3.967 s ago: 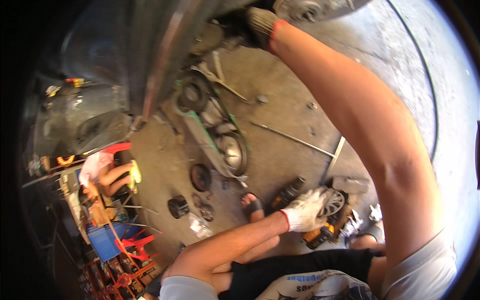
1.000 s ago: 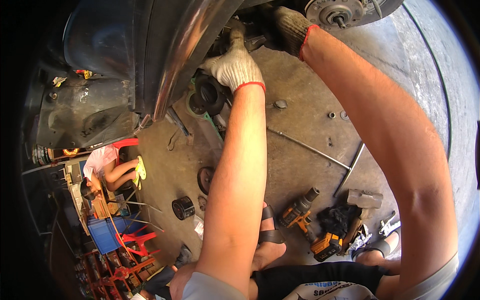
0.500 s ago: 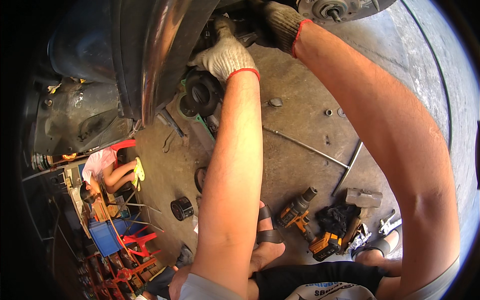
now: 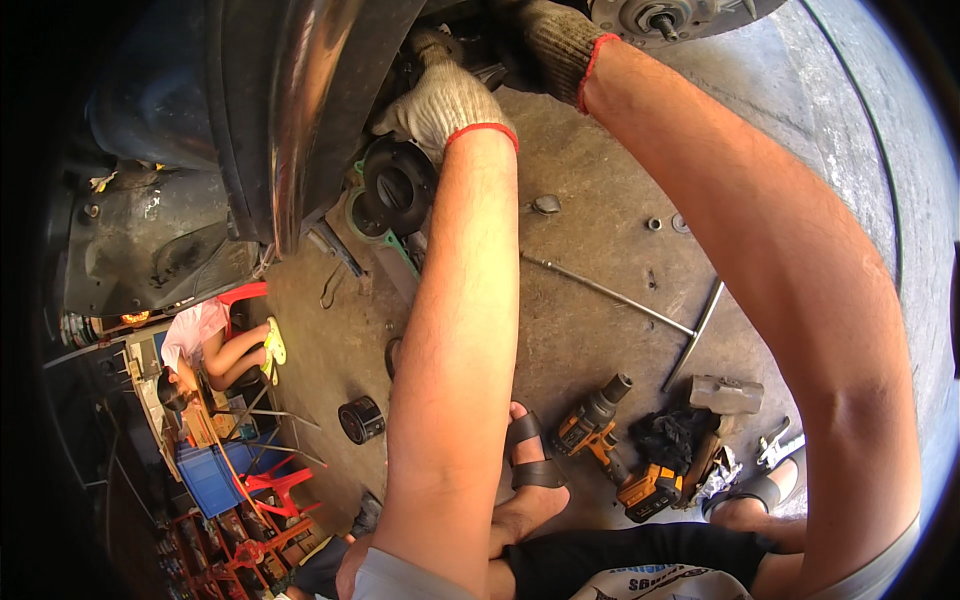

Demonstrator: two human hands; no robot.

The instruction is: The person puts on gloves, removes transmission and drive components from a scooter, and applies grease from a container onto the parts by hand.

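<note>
Both of my hands wear knitted work gloves with red cuffs and reach up under a dark vehicle body panel (image 4: 300, 110). My left hand (image 4: 450, 100) bends around a dark part in the shadow beneath the panel, its thumb out to the left. What it grips is too dark to make out. My right hand (image 4: 560, 50) is farther right, its fingers lost in the dark next to the wheel hub with its brake disc (image 4: 665, 22). Below my left hand, a round black part (image 4: 398, 186) lies on a green-edged piece (image 4: 375, 215).
On the concrete floor lie a T-shaped bar (image 4: 610, 295), an orange and black cordless drill (image 4: 600, 430), a hammer head (image 4: 727, 394), a black rag (image 4: 665, 440) and a round black can (image 4: 361, 420). A seated person (image 4: 215, 345) is at the left, near a blue crate (image 4: 215, 475).
The view has shifted slightly, so the panel and floor items sit a little farther left. Both hands stay in nearly the same place under the panel.
</note>
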